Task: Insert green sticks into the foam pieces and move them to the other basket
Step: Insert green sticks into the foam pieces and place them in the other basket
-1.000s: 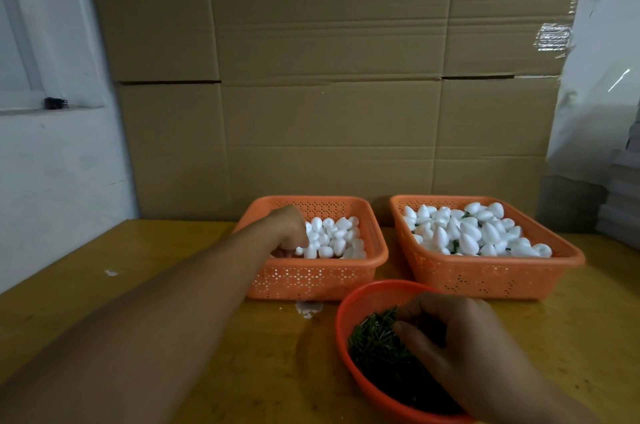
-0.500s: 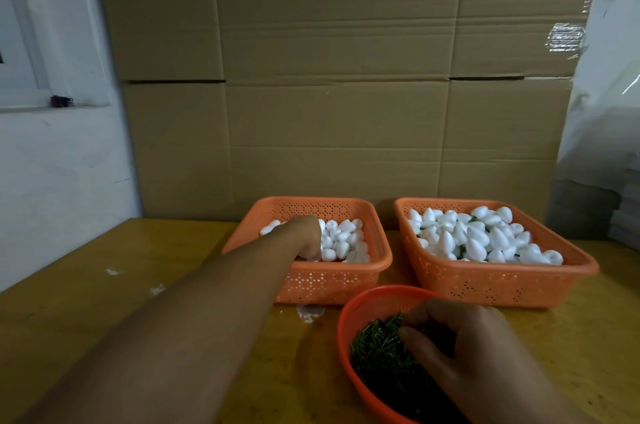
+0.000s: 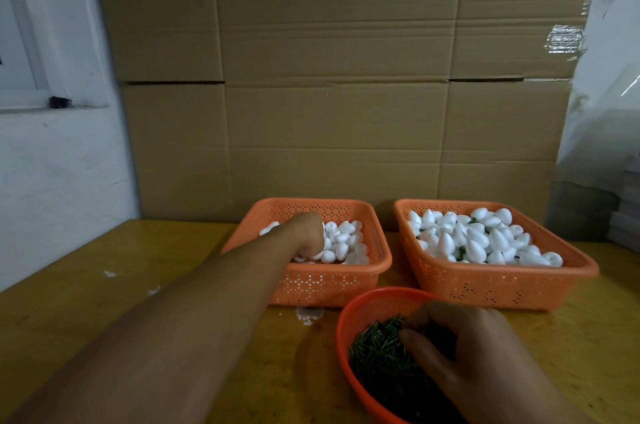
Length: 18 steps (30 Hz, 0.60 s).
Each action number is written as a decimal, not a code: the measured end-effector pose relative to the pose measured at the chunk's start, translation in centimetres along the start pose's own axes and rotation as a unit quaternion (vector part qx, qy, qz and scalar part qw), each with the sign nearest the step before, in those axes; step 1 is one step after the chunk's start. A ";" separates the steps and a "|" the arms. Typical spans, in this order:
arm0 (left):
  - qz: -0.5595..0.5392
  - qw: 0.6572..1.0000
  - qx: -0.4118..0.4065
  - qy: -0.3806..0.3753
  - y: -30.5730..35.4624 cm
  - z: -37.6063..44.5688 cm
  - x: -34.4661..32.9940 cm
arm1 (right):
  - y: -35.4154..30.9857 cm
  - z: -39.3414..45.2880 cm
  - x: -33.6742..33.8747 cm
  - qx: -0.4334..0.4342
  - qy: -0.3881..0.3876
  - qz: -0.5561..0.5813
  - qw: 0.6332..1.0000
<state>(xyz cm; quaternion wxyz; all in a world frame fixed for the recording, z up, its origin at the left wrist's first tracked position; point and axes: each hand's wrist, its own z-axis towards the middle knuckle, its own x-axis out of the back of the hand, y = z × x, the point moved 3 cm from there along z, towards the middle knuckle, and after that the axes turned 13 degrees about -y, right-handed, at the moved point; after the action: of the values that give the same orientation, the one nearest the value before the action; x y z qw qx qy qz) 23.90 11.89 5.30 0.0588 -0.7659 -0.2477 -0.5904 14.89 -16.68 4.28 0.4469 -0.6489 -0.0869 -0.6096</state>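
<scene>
1. The green sticks (image 3: 377,351) lie heaped in a round red mesh bowl (image 3: 372,305) at the near right of the tabletop (image 3: 86,292), thin short rods, dark and hard to tell one from another.
2. The right hand (image 3: 474,354) is sunk into that heap with its fingers (image 3: 419,342) curled down among the sticks; whether they pinch one cannot be told (the tips are buried).
3. The white foam pieces (image 3: 341,243), small rounded and egg-like, fill the left basket (image 3: 329,285); the left hand (image 3: 308,233) reaches over its near left rim and rests down among them, knuckles up, fingers bent under and hidden, so any grip cannot be told.
4. The right basket (image 3: 502,288) stands just beside the left one, a narrow gap between them, and holds larger, pointed foam pieces with green stubs (image 3: 460,252) showing between some.
5. Both baskets are orange perforated plastic with flared rims; the bowl's far rim lies just before them, near both.
6. Open tabletop (yellowish wood, with white flecks (image 3: 308,314)) stretches left of the forearm and right of the right basket.
7. The bowl's near edge and the right wrist are cut off by the frame.
8. Stacked cardboard boxes (image 3: 329,94) rise close behind the baskets.
</scene>
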 end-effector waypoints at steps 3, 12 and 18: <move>-0.068 0.997 -0.013 0.029 -0.1 -0.5 0.7 | 0.0 0.0 0.1 0.002 0.000 -0.002 1.000; -0.303 0.912 -0.180 0.208 0.1 -6.3 1.7 | 0.0 -0.1 0.1 0.005 0.005 -0.006 1.000; -0.333 0.843 -0.335 0.258 0.7 -12.9 -1.1 | 0.1 0.0 -0.1 0.006 0.005 -0.013 1.000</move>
<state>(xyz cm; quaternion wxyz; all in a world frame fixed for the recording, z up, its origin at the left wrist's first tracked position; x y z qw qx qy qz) 12.71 6.00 8.22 -0.3391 -0.4305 -0.2509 -0.7980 14.95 -16.65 4.15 0.4431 -0.6421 -0.0970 -0.6180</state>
